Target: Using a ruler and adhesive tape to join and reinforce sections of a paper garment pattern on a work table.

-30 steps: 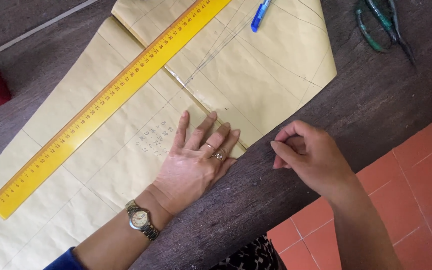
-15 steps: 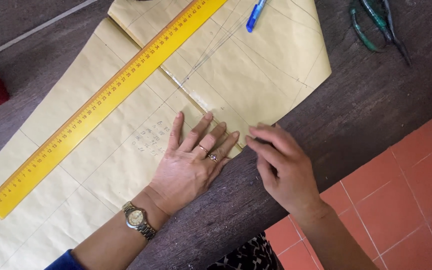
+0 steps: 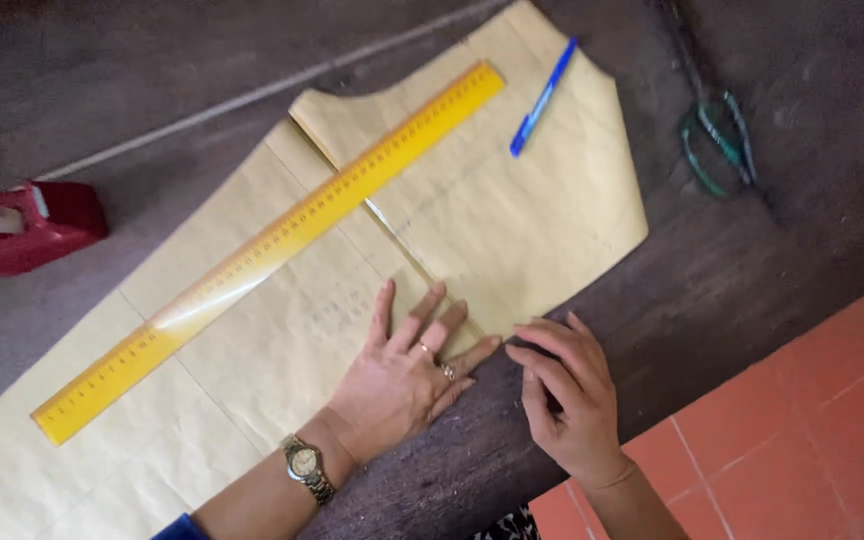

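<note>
Paper (image 3: 512,220) is pressed flat on the tabletop (image 3: 712,290) by the left hand (image 3: 402,380), fingers spread, empty. Its lower edge is touched by the right hand (image 3: 567,400), fingers loosely curled, nothing gripped. Ruler (image 3: 272,245) lies on the paper.

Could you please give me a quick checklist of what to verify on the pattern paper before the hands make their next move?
1. Left hand flat on the pattern paper: ok.
2. Right hand at the paper's near corner: ok; whether it grips the paper: cannot tell.
3. Yellow ruler lying fully on the paper: ok.
4. Blue pen on the paper, away from both hands: ok.
5. Scissors off the paper, on the table: ok.
</note>
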